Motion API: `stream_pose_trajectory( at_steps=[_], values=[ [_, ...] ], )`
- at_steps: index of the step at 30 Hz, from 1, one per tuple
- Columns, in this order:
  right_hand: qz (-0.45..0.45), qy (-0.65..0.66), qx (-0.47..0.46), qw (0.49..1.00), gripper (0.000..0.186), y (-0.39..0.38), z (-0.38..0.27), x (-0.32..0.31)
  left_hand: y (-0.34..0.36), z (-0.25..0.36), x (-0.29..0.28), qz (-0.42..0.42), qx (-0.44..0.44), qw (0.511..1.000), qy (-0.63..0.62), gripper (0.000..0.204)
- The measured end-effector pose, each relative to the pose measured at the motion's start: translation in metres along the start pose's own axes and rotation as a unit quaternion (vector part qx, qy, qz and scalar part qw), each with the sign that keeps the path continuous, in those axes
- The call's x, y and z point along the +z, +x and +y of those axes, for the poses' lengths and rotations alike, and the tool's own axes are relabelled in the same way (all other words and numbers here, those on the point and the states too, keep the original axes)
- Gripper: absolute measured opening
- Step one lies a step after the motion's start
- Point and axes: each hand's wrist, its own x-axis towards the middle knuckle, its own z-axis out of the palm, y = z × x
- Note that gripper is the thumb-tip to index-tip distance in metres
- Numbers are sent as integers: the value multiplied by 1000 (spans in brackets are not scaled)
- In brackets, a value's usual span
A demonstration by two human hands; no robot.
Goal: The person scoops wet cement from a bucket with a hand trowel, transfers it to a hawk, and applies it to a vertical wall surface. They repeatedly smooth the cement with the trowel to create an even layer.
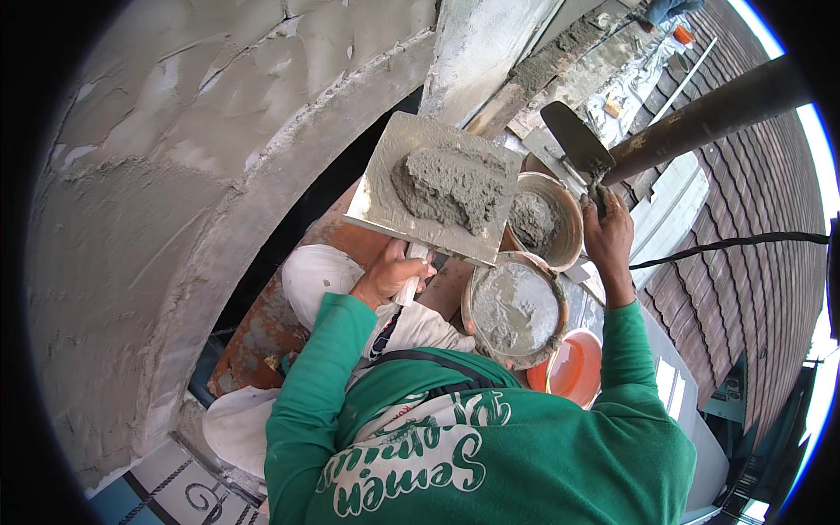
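My left hand (pixel 395 273) is closed round the pale handle of a square plasterer's hawk (pixel 381 179). A heap of wet grey mortar (pixel 451 188) lies on its plate. My right hand (pixel 608 229), smeared with mortar, grips a trowel (pixel 573 138) whose dark blade points up and away to the left. Just left of that hand stands a bucket (pixel 570 223) with thick mortar inside. Nearer to me is a second bucket (pixel 468 302) of wetter grey mix. An orange bucket (pixel 588 372) sits partly behind it.
At left rises a wall (pixel 131 254) coated with rough plaster. A dark thick pipe (pixel 709 118) slants across the upper right, with a black cable (pixel 726 249) below it. Roof tiles (pixel 744 306) slope down at right. Part of another person (pixel 669 9) shows at the top.
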Motion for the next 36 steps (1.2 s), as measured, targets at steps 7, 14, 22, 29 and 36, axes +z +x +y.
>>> stream_pose_trajectory(
  at_steps=[7,14,22,29,36],
  values=[
    [-322,-253,131,903,39,-8,87,41,-45,14,-5,31,19,999,-15,45],
    [-21,-221,-11,975,45,97,130,69,-46,21,0,38,65,997,-15,53],
    [-292,-271,66,915,46,176,222,132,-60,16,23,45,75,995,-50,58],
    [-186,-239,35,952,30,146,211,153,-92,4,4,50,92,994,-37,55],
    [75,101,55,990,30,154,141,35,-97,15,13,44,94,994,-26,55]
  ],
)
